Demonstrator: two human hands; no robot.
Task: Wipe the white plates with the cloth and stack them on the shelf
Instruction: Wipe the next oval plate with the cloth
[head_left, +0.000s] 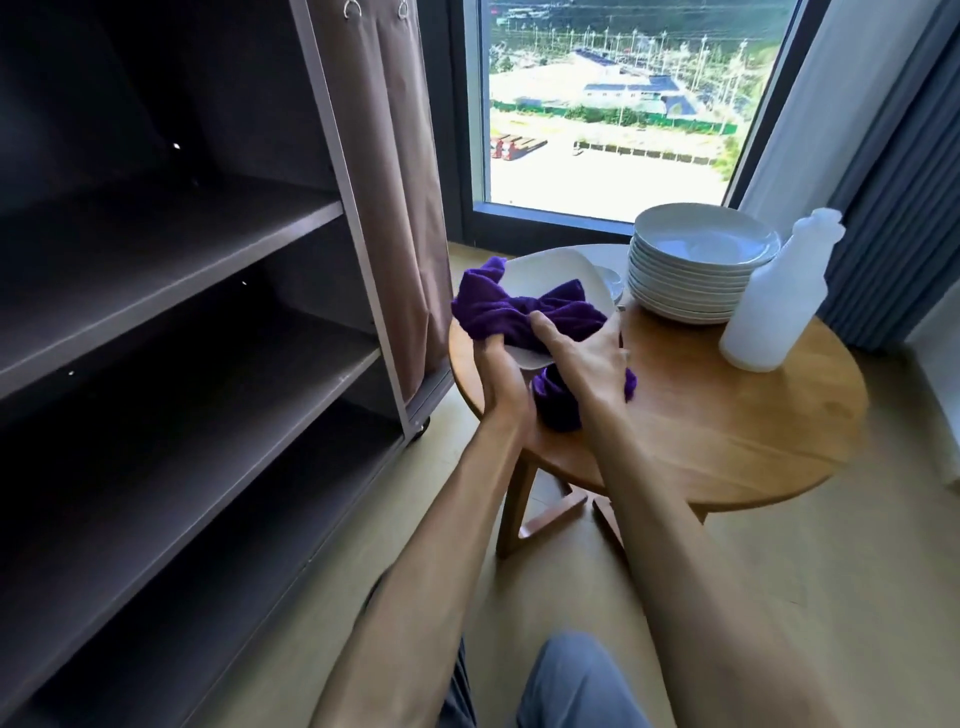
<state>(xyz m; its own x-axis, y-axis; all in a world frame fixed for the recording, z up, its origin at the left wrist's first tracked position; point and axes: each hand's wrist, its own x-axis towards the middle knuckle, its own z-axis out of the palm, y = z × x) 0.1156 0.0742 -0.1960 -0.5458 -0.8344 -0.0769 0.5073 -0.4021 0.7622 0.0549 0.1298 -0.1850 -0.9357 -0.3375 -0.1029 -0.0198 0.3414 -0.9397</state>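
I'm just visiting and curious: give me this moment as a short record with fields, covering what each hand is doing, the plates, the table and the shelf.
left hand: holds the plate by its near edge, tilted above the table
right hand: presses the purple cloth onto that plate
plate stack: white plates piled at the table's far side
spray bottle: white, upright beside the stack
table: round, wooden
shelf unit: dark; no plates on its visible boards
progress: first plate being wiped, none shelved yet

Plate stack (696, 270) on table (727, 441) (shelf (171, 322) leftward)
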